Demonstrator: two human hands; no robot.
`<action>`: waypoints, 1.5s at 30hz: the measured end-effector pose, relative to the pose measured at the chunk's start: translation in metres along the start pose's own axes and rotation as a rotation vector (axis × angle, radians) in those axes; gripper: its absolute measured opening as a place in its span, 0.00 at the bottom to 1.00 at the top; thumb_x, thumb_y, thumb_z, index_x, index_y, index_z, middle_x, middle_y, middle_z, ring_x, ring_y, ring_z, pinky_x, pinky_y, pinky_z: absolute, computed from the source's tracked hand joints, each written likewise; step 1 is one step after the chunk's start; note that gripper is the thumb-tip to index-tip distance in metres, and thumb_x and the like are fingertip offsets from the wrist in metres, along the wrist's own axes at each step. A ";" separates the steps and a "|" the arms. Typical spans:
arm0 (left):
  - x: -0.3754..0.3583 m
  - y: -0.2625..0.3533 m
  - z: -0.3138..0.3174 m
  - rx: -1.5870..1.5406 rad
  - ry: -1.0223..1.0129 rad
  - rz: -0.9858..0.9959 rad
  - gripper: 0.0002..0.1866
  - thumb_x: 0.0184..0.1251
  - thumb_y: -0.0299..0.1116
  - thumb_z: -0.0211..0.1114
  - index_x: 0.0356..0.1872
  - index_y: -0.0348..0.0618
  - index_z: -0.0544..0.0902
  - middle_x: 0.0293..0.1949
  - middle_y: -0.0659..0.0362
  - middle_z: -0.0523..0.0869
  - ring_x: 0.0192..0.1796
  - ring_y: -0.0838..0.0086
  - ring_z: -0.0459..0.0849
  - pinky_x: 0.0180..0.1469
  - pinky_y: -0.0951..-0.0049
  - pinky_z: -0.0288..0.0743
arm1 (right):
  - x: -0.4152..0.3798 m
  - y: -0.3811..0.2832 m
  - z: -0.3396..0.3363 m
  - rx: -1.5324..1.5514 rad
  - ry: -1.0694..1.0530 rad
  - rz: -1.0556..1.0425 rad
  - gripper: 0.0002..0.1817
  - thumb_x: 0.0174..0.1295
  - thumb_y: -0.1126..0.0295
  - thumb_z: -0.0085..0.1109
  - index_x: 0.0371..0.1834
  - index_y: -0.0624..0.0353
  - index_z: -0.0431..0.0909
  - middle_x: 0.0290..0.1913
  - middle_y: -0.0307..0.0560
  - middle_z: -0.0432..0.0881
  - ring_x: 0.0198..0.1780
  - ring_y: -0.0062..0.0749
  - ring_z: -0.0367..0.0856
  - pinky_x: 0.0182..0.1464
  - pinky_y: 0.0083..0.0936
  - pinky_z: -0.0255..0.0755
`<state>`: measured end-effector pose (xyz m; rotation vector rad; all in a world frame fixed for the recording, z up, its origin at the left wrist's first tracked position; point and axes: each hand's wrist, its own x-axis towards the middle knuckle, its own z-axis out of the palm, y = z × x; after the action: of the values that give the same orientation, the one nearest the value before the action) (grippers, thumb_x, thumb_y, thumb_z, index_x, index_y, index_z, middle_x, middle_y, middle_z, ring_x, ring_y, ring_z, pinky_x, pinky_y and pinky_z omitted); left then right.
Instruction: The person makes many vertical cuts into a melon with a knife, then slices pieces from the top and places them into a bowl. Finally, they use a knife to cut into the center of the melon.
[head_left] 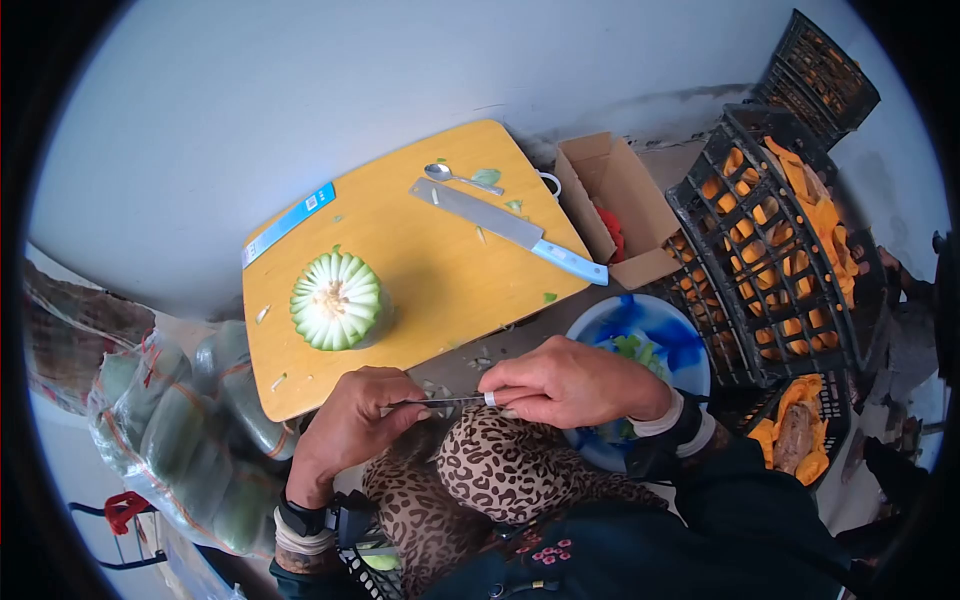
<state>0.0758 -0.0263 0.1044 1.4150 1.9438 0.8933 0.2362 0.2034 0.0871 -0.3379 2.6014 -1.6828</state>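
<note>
Above my lap, my right hand [568, 382] is closed around the white handle of a small thin-bladed knife [455, 401]. The fingers of my left hand [358, 425] pinch the far end of its blade, so the knife lies level between both hands. Beyond them, on the yellow board [440, 290], stands a carved green melon [336, 300] with white, petal-like ridges around its top; neither hand touches it. A large knife [500, 222] with a light blue handle rests on the board, and a metal spoon [462, 178] lies near its tip.
A blue knife sleeve [288, 225] lies along the board's left edge. Plastic-wrapped green melons [185, 440] are stacked at left. To the right are a basin [690, 350] with green scraps, a cardboard box [625, 190] and black crates [770, 260] of orange-wrapped produce.
</note>
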 end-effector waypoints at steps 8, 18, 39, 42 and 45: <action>-0.007 -0.027 0.000 -0.108 0.015 -0.115 0.04 0.61 0.22 0.71 0.35 0.35 0.86 0.29 0.54 0.86 0.32 0.67 0.83 0.37 0.70 0.75 | -0.005 -0.001 -0.021 -0.107 -0.101 0.090 0.16 0.60 0.75 0.64 0.52 0.62 0.78 0.35 0.52 0.87 0.38 0.45 0.88 0.38 0.32 0.77; -0.008 -0.050 0.005 0.002 -0.011 -0.074 0.14 0.54 0.14 0.67 0.40 0.40 0.87 0.45 0.53 0.89 0.60 0.56 0.83 0.65 0.60 0.72 | -0.008 -0.005 -0.025 0.048 0.160 0.149 0.12 0.61 0.74 0.60 0.47 0.65 0.79 0.26 0.48 0.81 0.27 0.33 0.80 0.34 0.29 0.73; -0.082 0.018 0.042 -0.443 -0.071 -0.359 0.27 0.65 0.43 0.69 0.55 0.28 0.80 0.50 0.50 0.86 0.55 0.67 0.81 0.61 0.65 0.71 | 0.043 -0.017 0.086 0.393 0.353 -0.243 0.13 0.63 0.79 0.59 0.49 0.68 0.72 0.22 0.44 0.74 0.22 0.30 0.74 0.28 0.29 0.67; -0.084 0.026 0.058 -0.144 0.092 -0.206 0.25 0.63 0.45 0.69 0.49 0.30 0.83 0.43 0.46 0.87 0.48 0.57 0.85 0.56 0.62 0.74 | 0.047 -0.010 0.098 0.341 0.424 -0.260 0.10 0.63 0.79 0.58 0.46 0.67 0.72 0.24 0.48 0.77 0.23 0.40 0.77 0.29 0.33 0.69; -0.085 0.048 0.057 0.062 0.065 -0.209 0.20 0.67 0.35 0.69 0.56 0.33 0.81 0.53 0.42 0.84 0.53 0.51 0.83 0.59 0.55 0.74 | 0.046 -0.011 0.100 0.269 0.432 -0.210 0.07 0.65 0.74 0.56 0.40 0.66 0.71 0.26 0.55 0.80 0.28 0.53 0.81 0.32 0.41 0.72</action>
<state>0.1713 -0.0871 0.1121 1.2021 2.1382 0.7970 0.2072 0.1004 0.0598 -0.2696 2.6307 -2.3833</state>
